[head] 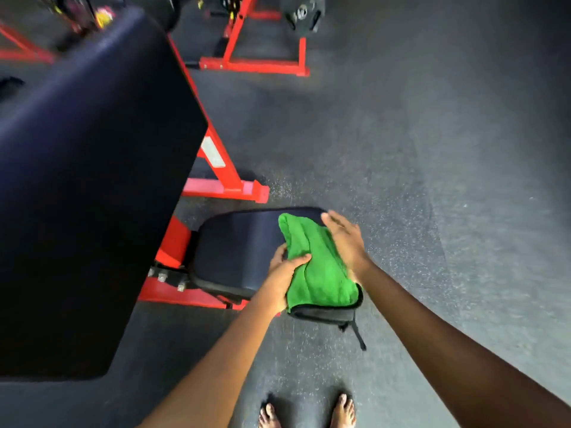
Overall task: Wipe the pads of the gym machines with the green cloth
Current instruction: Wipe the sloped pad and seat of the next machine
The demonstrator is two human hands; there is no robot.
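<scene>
Speckled grey rubber floor (401,149), red steel frames (247,60) (weight plate (304,13) behind)

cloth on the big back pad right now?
No, the green cloth lies on the low seat pad, under both hands; the tall back pad is bare.

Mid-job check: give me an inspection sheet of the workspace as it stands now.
Surface: small seat pad, dark, on a red frame; its near right part is covered.
Job's things: green cloth lies bunched on the seat pad; big back pad rises at left.
Clutter: nothing seen on the pads besides the cloth.
Grippers: left hand grips the cloth's left edge; right hand lies flat, fingers straight, at the cloth's far right side.
Cables: nothing seen; a black strap hangs from the seat pad's near corner.
Surroundings: speckled floor, second red frame, weight plate, bare feet.
</scene>
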